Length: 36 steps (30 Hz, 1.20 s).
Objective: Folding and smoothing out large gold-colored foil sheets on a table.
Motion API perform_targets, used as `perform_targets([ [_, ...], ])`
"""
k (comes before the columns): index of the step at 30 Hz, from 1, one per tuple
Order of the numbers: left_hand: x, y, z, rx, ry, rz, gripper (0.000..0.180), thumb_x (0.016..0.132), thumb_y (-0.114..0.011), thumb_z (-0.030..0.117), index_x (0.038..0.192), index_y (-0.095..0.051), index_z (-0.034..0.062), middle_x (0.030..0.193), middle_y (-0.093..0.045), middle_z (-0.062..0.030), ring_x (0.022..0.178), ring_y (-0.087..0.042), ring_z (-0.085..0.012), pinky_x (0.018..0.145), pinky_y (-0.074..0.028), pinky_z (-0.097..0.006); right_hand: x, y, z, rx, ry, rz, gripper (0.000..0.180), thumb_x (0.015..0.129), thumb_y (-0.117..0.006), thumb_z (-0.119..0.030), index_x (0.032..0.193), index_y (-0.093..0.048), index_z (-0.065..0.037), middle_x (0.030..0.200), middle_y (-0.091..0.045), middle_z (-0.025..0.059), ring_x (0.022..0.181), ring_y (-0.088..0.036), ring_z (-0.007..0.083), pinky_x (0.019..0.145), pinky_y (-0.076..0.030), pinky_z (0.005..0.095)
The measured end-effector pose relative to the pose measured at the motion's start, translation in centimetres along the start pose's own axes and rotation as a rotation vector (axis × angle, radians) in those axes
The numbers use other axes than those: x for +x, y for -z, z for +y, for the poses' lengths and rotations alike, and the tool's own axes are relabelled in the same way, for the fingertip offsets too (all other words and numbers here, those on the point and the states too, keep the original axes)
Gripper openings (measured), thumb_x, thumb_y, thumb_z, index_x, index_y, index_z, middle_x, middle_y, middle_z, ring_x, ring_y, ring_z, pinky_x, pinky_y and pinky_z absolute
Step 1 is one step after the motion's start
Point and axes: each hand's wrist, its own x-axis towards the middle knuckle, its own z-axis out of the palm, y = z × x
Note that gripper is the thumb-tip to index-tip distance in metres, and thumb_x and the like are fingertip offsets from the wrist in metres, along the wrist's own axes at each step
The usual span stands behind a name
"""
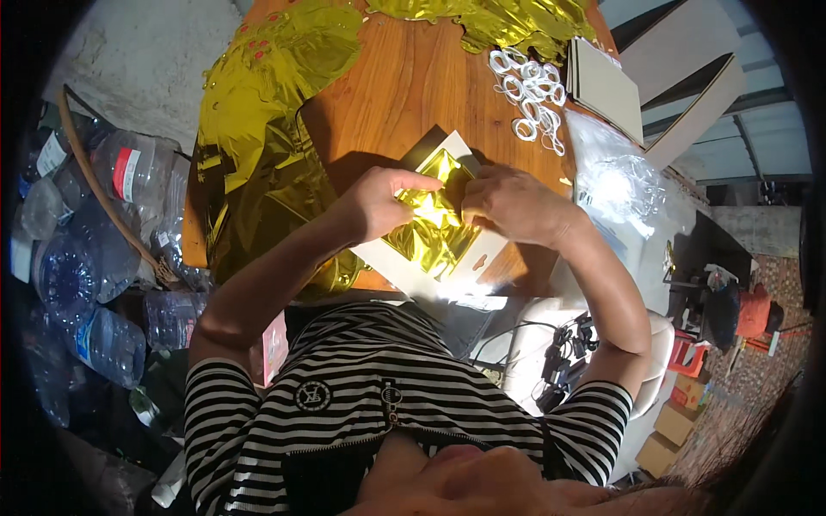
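Observation:
A folded sheet of shiny gold foil (428, 244) lies on a white card (389, 265) with a cut-out hang hole, set at an angle near the table's front edge. From the left, my left hand (379, 203) rests over the foil's edge, its forefinger and thumb stretched out and apart. My right hand (516, 205) is closed at the opposite edge, its curled fingers pinching the foil; those fingertips are partly hidden. Bright glare covers part of the foil.
More gold foil (258, 112) spreads over the left side of the wooden table (391, 86) and along its far edge. Coils of white ribbon (529, 90) sit at far right, beside stacked cards (607, 86) and clear plastic bags (615, 176). Plastic bottles (112, 335) crowd the left.

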Motion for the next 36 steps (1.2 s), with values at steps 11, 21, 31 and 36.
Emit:
perform_targets([
  [11, 0.9, -0.8, -0.4, -0.11, 0.05, 0.003, 0.054, 0.083, -0.061, -0.006, 0.137, -0.058, -0.0043, 0.131, -0.066, -0.0142, 0.108, -0.064, -0.0124, 0.096, -0.049, -0.027, 1.6, -0.9, -2.2, 0.104, 0.041, -0.014, 0.014, 0.081, -0.074, -0.016, 0.091, -0.073, -0.007, 0.099, -0.07, 0.005, 0.109, -0.063, 0.0275, 0.104, -0.047, 0.0398],
  [21, -0.2, -0.3, 0.1, 0.013, -0.081, 0.01, 0.049, 0.086, -0.052, -0.008, 0.135, -0.059, -0.006, 0.13, -0.067, -0.0158, 0.115, -0.064, -0.0149, 0.098, -0.05, -0.028, -0.4, -0.5, -0.1, -0.152, -0.101, 0.052, 0.018, 0.085, -0.067, -0.011, 0.102, -0.072, -0.006, 0.11, -0.071, 0.0068, 0.116, -0.062, 0.029, 0.107, -0.046, 0.0397],
  [31, -0.1, -0.6, 0.4, 0.123, -0.045, 0.02, 0.048, 0.086, -0.053, -0.008, 0.133, -0.062, -0.0035, 0.121, -0.071, -0.01, 0.09, -0.062, -0.005, 0.079, -0.05, -0.023, -0.1, -0.6, 1.4, -0.219, -0.094, 0.043, 0.021, 0.087, -0.059, -0.013, 0.103, -0.073, -0.01, 0.115, -0.07, 0.0091, 0.118, -0.061, 0.033, 0.11, -0.045, 0.0413],
  [36, -0.1, -0.5, 0.1, 0.061, -0.063, -0.001, 0.048, 0.086, -0.053, -0.008, 0.133, -0.061, -0.0047, 0.117, -0.071, -0.0082, 0.08, -0.058, -0.0023, 0.071, -0.048, -0.02, 0.7, 1.0, 1.5, -0.161, -0.119, -0.067, 0.021, 0.087, -0.06, -0.017, 0.102, -0.073, -0.012, 0.114, -0.069, 0.0087, 0.12, -0.06, 0.0334, 0.108, -0.046, 0.0416],
])
